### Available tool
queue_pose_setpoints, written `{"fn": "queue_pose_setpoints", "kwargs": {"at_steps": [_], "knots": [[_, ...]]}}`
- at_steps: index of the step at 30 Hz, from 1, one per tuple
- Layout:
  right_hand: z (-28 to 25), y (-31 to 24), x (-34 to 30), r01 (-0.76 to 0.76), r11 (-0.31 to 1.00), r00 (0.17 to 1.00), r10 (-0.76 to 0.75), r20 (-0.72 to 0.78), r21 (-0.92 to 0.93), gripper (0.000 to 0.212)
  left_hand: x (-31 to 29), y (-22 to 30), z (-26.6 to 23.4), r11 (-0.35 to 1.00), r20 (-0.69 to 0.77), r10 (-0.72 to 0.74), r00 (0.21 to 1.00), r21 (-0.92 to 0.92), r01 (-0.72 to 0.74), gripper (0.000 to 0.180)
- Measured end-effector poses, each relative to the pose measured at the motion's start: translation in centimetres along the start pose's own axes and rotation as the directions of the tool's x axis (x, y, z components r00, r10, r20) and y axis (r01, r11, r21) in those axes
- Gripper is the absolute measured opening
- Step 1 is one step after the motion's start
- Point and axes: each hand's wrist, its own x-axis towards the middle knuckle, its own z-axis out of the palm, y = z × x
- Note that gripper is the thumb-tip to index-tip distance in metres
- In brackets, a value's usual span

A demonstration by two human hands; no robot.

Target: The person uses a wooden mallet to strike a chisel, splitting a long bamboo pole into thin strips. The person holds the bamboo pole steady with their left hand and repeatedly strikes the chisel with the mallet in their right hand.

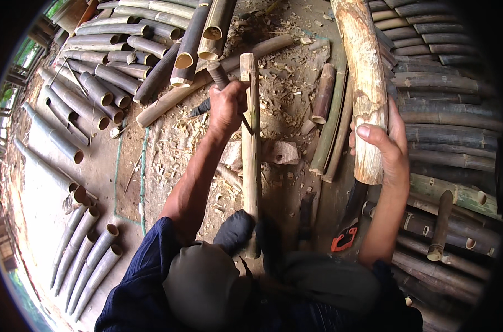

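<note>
- The step in hand looks like splitting: the left hand (227,105) is closed around the dark handle of a knife (218,74), whose blade meets the upright bamboo stick (251,144) near its top end.
- The bamboo stick stands almost vertical on the floor (168,149), with its lower end between the knees of the person.
- The right hand (387,144) is wrapped around a thick wooden club (365,83), raised to the right of the stick and well apart from it.
- As I judge it, the next move calls for a blow of the club on the back of the knife, with the blade kept steady on the stick.
- The floor is bare earth, covered with pale shavings and chips near the stick.
- Cut bamboo tubes (96,88) lie in heaps at the left and upper edges; darker poles (450,133) are stacked at the right.
- A tool with a red handle (344,238) lies on the floor under the right forearm.
</note>
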Motion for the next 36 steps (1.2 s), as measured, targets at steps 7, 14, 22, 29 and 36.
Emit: {"fn": "queue_pose_setpoints", "kwargs": {"at_steps": [7, 14, 22, 29, 36], "knots": [[1.0, 1.1, -3.4, 0.062, 0.992, 0.998, -0.063, 0.005, 0.105, 0.077, -3.5, -1.6, 2.1, 0.854, 0.148, 0.207, 0.967, 0.455, -0.252, 0.026], [0.5, 1.8, -6.2, 0.036, 0.995, 0.997, -0.03, -0.07, 0.094, 0.072, -1.6, 0.5, -0.4, 0.992, 0.015, 0.057, 0.998, 0.109, -0.058, 0.017], [0.5, 2.9, -4.8, -0.01, 0.976, 0.999, 0.019, -0.041, 0.216, 0.066, 0.8, 1.1, -5.0, 0.973, 0.037, -0.041, 0.998, -0.228, 0.049, 0.039], [0.9, 3.1, -6.5, 0.043, 0.994, 0.999, -0.039, -0.036, 0.105, 0.068, -7.8, 1.2, -0.4, 0.989, 0.008, 0.131, 0.991, 0.07, -0.131, 0.026], [0.3, 4.7, -7.5, -0.027, 0.994, 0.999, 0.03, -0.029, 0.108, 0.075, -7.0, -0.3, -8.0, 0.907, -0.159, -0.208, 0.965, -0.401, 0.13, 0.028]]}}
